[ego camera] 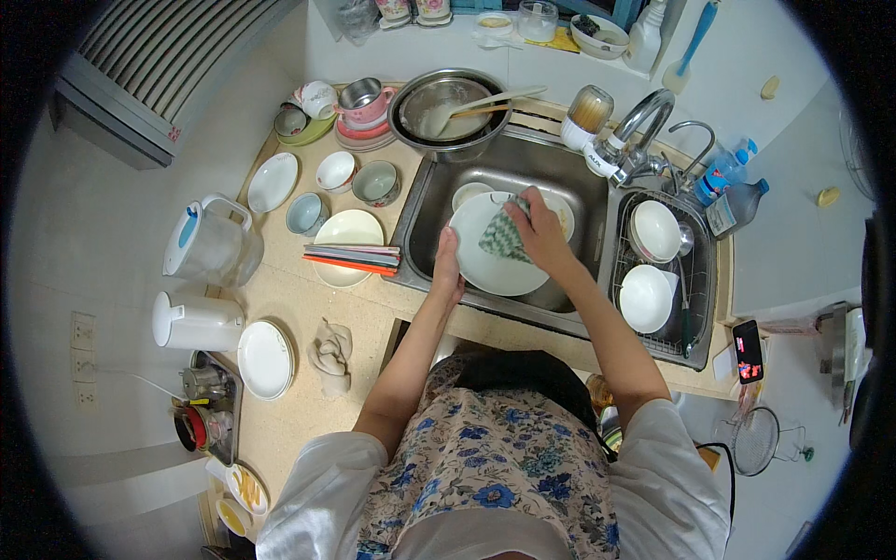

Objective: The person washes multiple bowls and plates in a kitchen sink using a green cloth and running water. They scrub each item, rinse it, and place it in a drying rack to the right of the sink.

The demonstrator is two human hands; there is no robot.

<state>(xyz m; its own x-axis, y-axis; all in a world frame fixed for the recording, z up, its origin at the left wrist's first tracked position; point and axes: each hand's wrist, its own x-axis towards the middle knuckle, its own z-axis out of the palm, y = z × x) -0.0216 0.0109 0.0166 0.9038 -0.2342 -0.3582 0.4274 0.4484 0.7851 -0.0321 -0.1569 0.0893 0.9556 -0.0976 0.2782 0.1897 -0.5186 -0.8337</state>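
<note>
Over the basin of a stainless steel sink (434, 231), my left hand (448, 262) grips the left edge of a white plate (500, 276). My right hand (537, 227) holds a green and white patterned cloth (504, 234) against the plate's face. Beneath and behind this plate, another dish with food bits (565, 213) and a small pale dish (470, 192) lie in the basin. The chrome faucet (647, 115) stands behind the sink at the right; no water stream is visible from it.
Left of the sink are bowls (376, 183), a plate bearing chopsticks (350, 257), stacked plates (264, 360) and a crumpled cloth (330, 357). A steel basin with a ladle (455, 112) overlaps the sink's back left corner. White bowls (645, 299) sit in the right-hand wire rack.
</note>
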